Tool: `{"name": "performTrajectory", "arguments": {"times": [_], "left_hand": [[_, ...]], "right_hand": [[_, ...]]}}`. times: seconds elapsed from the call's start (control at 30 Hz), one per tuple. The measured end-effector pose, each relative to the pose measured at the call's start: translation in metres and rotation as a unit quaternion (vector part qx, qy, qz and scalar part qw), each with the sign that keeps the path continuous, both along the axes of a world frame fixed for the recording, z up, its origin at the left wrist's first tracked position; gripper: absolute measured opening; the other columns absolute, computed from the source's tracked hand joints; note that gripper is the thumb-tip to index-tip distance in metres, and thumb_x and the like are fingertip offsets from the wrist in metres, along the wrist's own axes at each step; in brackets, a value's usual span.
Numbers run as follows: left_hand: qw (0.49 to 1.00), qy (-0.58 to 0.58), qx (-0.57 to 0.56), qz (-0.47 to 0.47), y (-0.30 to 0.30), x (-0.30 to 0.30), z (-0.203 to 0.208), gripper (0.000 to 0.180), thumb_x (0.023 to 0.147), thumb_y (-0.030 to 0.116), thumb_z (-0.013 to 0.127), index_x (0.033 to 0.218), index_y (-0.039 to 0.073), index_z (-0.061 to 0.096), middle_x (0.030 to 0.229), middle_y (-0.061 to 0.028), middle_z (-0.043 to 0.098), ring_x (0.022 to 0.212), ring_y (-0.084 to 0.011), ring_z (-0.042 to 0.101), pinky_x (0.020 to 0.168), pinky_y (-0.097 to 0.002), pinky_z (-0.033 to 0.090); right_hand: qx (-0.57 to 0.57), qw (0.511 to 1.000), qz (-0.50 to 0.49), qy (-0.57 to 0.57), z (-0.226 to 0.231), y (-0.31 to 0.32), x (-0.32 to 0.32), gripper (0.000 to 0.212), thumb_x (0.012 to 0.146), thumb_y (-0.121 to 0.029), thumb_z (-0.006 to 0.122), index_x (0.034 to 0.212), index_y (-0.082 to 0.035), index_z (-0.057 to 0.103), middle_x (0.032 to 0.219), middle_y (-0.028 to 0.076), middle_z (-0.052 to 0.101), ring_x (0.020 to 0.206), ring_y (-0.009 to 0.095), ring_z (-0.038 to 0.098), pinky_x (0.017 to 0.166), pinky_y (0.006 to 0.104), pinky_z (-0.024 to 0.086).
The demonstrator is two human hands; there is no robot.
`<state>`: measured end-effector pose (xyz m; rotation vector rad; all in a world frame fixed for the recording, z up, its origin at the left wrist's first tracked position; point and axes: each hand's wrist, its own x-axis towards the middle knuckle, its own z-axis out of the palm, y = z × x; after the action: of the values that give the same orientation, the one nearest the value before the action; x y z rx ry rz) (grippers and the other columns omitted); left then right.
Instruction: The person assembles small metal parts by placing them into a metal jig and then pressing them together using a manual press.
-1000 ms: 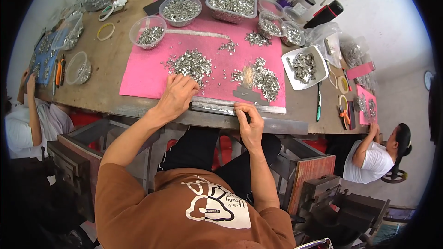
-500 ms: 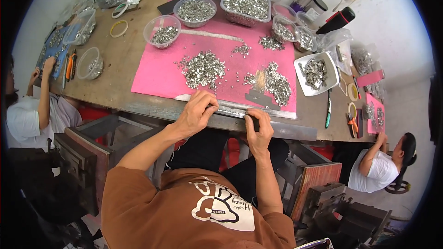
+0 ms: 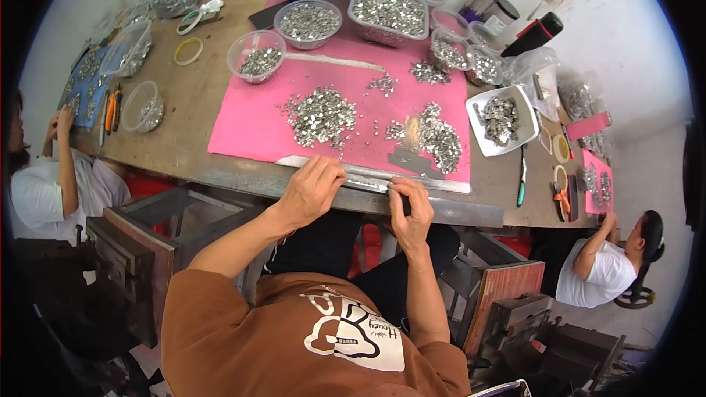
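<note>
L hand (image 3: 315, 190): fingers bent, pressed tog., at left end of thin strip (image 3: 367, 184); exact pinch can't tell; R hand (image 3: 412, 212): thumb & fingers pinching strip's right end; strip lies along near side of pink mat (image 3: 246, 125); metal-bit pile (image 3: 321, 115) just far of L hand; risks: uneven grip may tip strip over near table edge (image 3: 467, 212); L knuckles, if pushed far, could scatter pile.

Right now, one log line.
left hand: at left end of strip | right hand: gripping its right end | pieces: heaped on mat
</note>
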<state>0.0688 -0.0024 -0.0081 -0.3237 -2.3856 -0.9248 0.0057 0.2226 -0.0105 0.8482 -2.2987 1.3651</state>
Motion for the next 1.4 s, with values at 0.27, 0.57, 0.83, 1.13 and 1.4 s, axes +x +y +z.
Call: {"name": "performTrajectory", "arguments": {"times": [0.27,0.57,0.83,1.13,1.4], "left_hand": [[0.996,0.036,-0.079,0.005,-0.008,-0.004,0.012,0.016,0.086,0.008,0.073,0.101,0.008,0.071,0.101,-0.0044,0.066,0.097,-0.0256,0.059,0.095,-0.0454,0.042],[0.988,0.041,-0.113,-0.093,0.018,-0.118,0.006,0.007,0.087,0.011,0.072,0.093,0.013,0.07,0.091,-0.0034,0.06,0.098,-0.0248,0.056,0.099,-0.0477,0.036],[0.976,-0.048,-0.173,-0.124,0.03,-0.147,0.006,0.017,0.08,0.02,0.079,0.089,0.011,0.068,0.094,-0.0054,0.06,0.102,-0.0258,0.056,0.097,-0.0509,0.035],[0.946,-0.085,-0.269,-0.161,0.042,-0.155,0.013,0.023,0.078,0.004,0.068,0.101,0.0,0.066,0.109,-0.0147,0.064,0.106,-0.0323,0.057,0.096,-0.0523,0.037],[0.985,-0.086,0.003,-0.149,0.027,-0.124,0.009,0.02,0.089,0.0,0.061,0.108,0.001,0.059,0.101,-0.0147,0.061,0.095,-0.0326,0.056,0.087,-0.0437,0.043]], "right_hand": [[0.074,0.996,-0.042,0.011,0.013,0.012,-0.037,0.011,0.088,0.001,0.071,0.098,-0.002,0.069,0.094,0.012,0.068,0.089,0.03,0.064,0.082,0.0396,0.046],[0.166,0.982,-0.073,0.047,0.009,-0.007,-0.077,0.007,0.089,-0.005,0.069,0.095,-0.005,0.072,0.086,0.011,0.061,0.087,0.032,0.059,0.079,0.0434,0.044],[0.128,0.986,-0.098,0.033,0.016,0.007,-0.078,0.007,0.088,-0.004,0.07,0.094,-0.006,0.071,0.085,0.01,0.061,0.085,0.031,0.059,0.078,0.0429,0.043],[0.185,0.982,-0.035,0.032,0.013,0.016,-0.072,0.008,0.086,-0.003,0.071,0.094,-0.005,0.07,0.087,0.011,0.06,0.088,0.032,0.058,0.078,0.0431,0.043],[0.171,0.985,0.009,-0.031,0.032,0.039,-0.073,0.007,0.086,0.0,0.07,0.093,-0.001,0.069,0.088,0.013,0.06,0.088,0.033,0.059,0.078,0.043,0.047]]}}
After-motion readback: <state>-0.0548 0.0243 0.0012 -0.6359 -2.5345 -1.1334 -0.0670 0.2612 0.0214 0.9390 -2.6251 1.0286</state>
